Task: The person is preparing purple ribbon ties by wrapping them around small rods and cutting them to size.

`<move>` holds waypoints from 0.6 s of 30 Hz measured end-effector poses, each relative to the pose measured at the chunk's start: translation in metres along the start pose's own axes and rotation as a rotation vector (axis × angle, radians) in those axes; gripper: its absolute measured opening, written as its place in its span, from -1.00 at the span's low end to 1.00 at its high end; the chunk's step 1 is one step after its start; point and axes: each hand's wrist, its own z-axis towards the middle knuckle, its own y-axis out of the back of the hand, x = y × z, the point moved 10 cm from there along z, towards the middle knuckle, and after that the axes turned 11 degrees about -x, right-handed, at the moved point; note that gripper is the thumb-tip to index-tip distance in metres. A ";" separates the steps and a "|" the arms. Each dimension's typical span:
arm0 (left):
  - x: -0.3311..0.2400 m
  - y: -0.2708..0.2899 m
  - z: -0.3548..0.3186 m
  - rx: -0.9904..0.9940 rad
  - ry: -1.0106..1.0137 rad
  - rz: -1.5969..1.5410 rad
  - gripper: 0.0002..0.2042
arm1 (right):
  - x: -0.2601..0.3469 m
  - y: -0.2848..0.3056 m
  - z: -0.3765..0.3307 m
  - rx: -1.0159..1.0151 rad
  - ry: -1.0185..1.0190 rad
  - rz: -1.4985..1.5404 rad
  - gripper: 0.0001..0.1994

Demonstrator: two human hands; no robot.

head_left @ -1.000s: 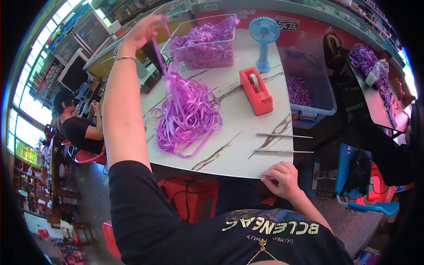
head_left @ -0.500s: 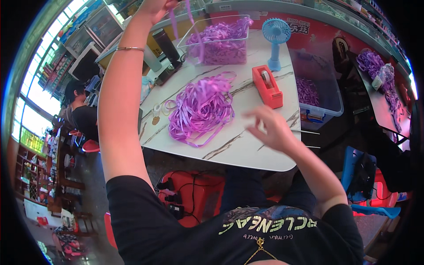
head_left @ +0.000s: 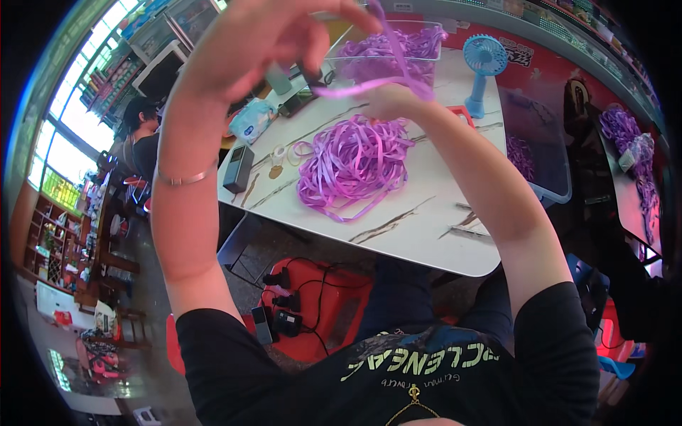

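Observation:
My left hand [head_left: 284, 46] is raised close to the camera at the top, blurred, its fingers curled around a strand of purple ribbon [head_left: 398, 53]. The strand hangs in a loop and crosses in front of my right wrist. My right hand [head_left: 391, 103] reaches over the far side of the table, just above a loose heap of purple ribbon [head_left: 352, 167]. Its fingers are mostly hidden, so their grip does not show. Behind it stands a clear bin [head_left: 419, 71] full of the same ribbon. A red tape dispenser [head_left: 462, 115] is mostly covered by my right forearm.
A blue handheld fan [head_left: 485, 60] stands at the table's far right. At left are a tissue pack [head_left: 252, 121] and a dark grey box [head_left: 239, 169]. A red stool [head_left: 312, 312] with cables and adapters sits below the near edge. A person [head_left: 142, 135] is at far left.
My right hand has swung up and forward from the near right of the heap to its far side. My left hand has come lower and nearer the middle. The view has shifted left.

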 end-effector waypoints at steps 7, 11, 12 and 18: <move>0.050 -0.075 -0.105 0.079 0.154 -0.639 -0.89 | 0.104 0.007 -0.272 1.071 0.466 0.957 -0.52; 0.088 -0.141 -0.127 0.152 0.260 -0.844 -0.93 | 0.096 0.076 -0.301 0.441 0.844 1.550 -0.44; 0.102 -0.154 -0.131 0.121 0.331 -0.852 -0.93 | 0.066 0.070 -0.292 -0.018 0.449 1.525 -0.43; 0.131 -0.216 -0.132 0.252 0.480 -0.889 -0.92 | 0.014 0.035 -0.300 -0.381 -0.263 1.180 -0.60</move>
